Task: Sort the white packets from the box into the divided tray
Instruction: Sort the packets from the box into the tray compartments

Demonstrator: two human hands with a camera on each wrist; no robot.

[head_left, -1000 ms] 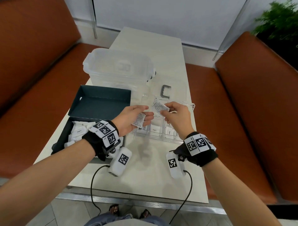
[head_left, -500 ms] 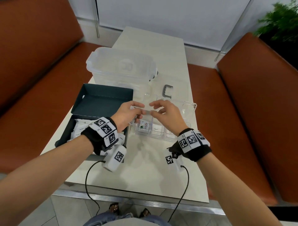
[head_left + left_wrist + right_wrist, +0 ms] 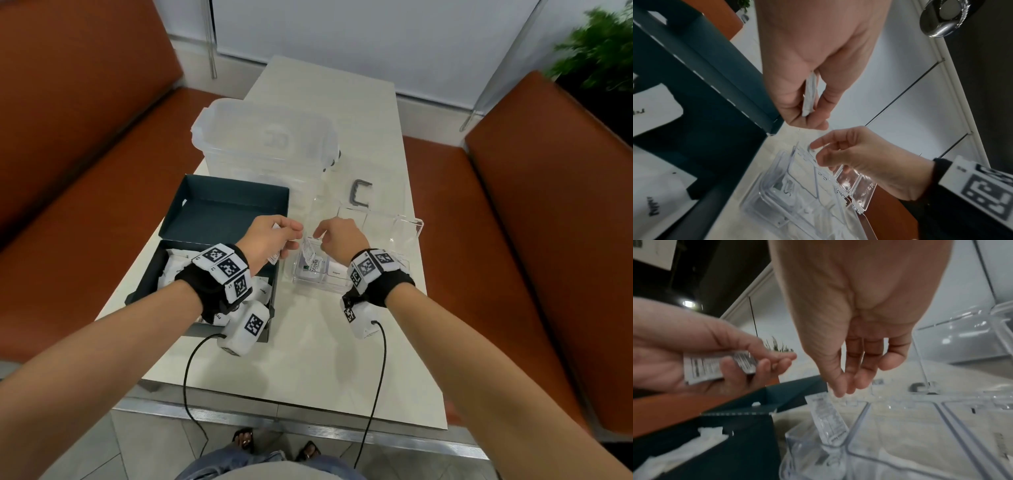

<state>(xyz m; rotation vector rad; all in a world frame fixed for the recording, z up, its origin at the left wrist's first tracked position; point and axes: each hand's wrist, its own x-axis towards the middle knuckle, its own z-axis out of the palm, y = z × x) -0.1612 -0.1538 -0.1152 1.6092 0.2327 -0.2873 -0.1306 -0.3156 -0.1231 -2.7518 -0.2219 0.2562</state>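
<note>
**Left fingers pinch a packet, right fingers loose over the tray**

Fingers (image 3: 764, 368) of the left hand (image 3: 270, 240) curl round a white printed packet (image 3: 719, 368), thumb on top, held mid-frame left of centre in the head view, above the gap between box and tray; right hand (image 3: 340, 240) hangs just right of it, fingers (image 3: 851, 379) straight-ish, pointing down, holding nothing; a second packet (image 3: 828, 417) stands tilted directly below those fingertips, lower end in the leftmost compartment of the clear divided tray (image 3: 409, 236); contact between fingertips and packet top cannot be told; more sachets lie flat in the tray's near compartments, one reading "Stevia" (image 3: 315, 269); tray lid is open, hinged back toward upper right; dark teal box (image 3: 219, 205) sits at centre-left, lid up, white packets (image 3: 173, 270) piled inside, partly hidden by the left wrist; big clear lidded tub (image 3: 263, 137) at upper centre; small grey C-shaped piece (image 3: 361, 193) right of it; all on a pale table (image 3: 308, 359); orange bench seats (image 3: 85, 154) both sides.
</note>
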